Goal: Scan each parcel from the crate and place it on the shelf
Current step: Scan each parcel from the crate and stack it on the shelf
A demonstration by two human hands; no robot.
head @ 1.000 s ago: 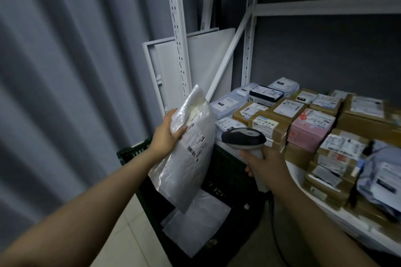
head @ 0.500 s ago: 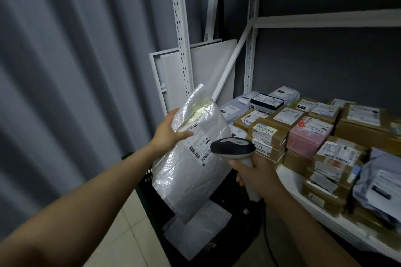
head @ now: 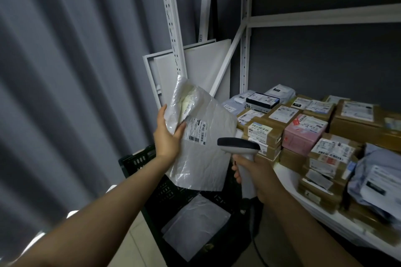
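Left hand (head: 168, 136) grips parcel (head: 201, 156), right hand (head: 259, 176) grips scanner (head: 238, 146) (packed white shelf (head: 286, 172), grey wall (head: 325, 60)).

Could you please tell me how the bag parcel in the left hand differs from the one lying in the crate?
The held parcel hangs in the air, gripped by the left hand near its upper left edge; the crate parcel lies flat in the black crate. The held parcel shows a barcode label; the crate parcel shows none. Both are pale, crinkled plastic bags.
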